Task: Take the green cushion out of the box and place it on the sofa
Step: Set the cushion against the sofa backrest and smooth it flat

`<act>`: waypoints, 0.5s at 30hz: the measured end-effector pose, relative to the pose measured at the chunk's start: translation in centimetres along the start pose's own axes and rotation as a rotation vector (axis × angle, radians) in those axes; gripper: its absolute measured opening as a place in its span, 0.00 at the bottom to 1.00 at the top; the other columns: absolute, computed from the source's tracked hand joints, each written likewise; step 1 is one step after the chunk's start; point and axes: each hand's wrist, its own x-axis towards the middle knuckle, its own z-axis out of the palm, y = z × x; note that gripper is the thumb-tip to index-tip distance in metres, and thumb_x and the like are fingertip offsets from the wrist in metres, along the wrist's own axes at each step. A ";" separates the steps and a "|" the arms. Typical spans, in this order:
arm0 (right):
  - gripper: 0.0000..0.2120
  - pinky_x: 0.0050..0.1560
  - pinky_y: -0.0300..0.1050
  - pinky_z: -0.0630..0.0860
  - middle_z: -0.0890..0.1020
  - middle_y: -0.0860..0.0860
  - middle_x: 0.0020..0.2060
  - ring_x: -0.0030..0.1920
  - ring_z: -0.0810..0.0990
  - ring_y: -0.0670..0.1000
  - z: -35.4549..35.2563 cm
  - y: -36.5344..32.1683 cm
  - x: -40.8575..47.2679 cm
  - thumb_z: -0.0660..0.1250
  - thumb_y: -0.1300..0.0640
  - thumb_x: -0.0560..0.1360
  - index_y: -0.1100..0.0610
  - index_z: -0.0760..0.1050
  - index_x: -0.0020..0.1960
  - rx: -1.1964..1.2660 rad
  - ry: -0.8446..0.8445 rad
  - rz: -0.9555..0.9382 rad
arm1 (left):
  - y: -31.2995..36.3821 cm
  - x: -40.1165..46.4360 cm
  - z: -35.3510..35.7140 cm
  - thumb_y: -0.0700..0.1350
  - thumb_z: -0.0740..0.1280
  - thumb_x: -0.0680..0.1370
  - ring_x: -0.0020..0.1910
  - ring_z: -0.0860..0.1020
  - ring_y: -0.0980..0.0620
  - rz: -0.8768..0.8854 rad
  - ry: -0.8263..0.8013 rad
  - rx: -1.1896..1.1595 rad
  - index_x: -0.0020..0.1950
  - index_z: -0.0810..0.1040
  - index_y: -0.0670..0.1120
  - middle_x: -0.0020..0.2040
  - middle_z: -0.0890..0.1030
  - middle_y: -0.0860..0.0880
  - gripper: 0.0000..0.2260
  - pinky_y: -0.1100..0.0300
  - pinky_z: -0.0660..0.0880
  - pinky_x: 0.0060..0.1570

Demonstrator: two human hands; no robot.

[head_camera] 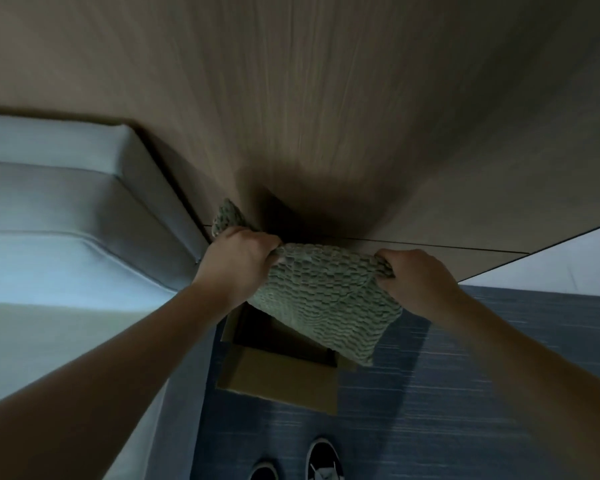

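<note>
A: From the head camera, where is the green cushion [321, 301]?

B: It hangs in the air right above the open cardboard box [281, 379], clear of it. Its lower corner droops over the box's right rim, and its knitted, bumpy cover faces the camera.

A: And the hands?

B: Both are clamped on its top edge. The left hand [238, 259] has its grip closed around the upper left corner, bunching the fabric so a fold sticks up behind the knuckles. The right hand [414, 277] has its grip closed on the upper right corner, fingers curled into the cover.

A: What does the box look like?

B: It stands on the blue carpet [465, 393] with its flaps folded outward. The inside is dark; I cannot tell what it holds.

A: The sofa?

B: The pale sofa [49, 220] sits just left of the box, its seat bare near that end. Behind the box rises a wood-panelled wall [326, 98]. On the carpet in front of the box are the toes of two black-and-white shoes [324, 459].
</note>
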 end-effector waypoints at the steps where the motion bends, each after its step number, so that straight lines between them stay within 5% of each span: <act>1: 0.07 0.37 0.45 0.67 0.79 0.52 0.37 0.40 0.77 0.53 -0.9 -0.5 -0.8 0.64 0.54 0.74 0.54 0.77 0.49 -0.004 0.018 -0.003 | 0.7 -0.3 -1.3 0.46 0.69 0.76 0.40 0.80 0.41 0.006 0.016 0.004 0.46 0.83 0.44 0.37 0.83 0.45 0.06 0.56 0.67 0.41; 6: 0.07 0.40 0.47 0.75 0.82 0.52 0.40 0.42 0.79 0.54 -5.6 -3.3 -5.4 0.65 0.55 0.75 0.55 0.79 0.50 0.014 0.081 -0.041 | 3.2 -2.3 -7.4 0.51 0.64 0.78 0.46 0.81 0.46 0.009 0.030 0.024 0.52 0.81 0.49 0.43 0.84 0.49 0.09 0.51 0.71 0.52; 15: 0.06 0.39 0.47 0.76 0.81 0.54 0.38 0.39 0.79 0.54 -11.5 -8.7 -13.3 0.63 0.57 0.75 0.58 0.78 0.47 -0.026 0.155 -0.094 | 7.7 -7.2 -17.0 0.48 0.67 0.76 0.41 0.81 0.41 0.009 0.179 0.022 0.48 0.82 0.48 0.39 0.84 0.46 0.06 0.49 0.71 0.49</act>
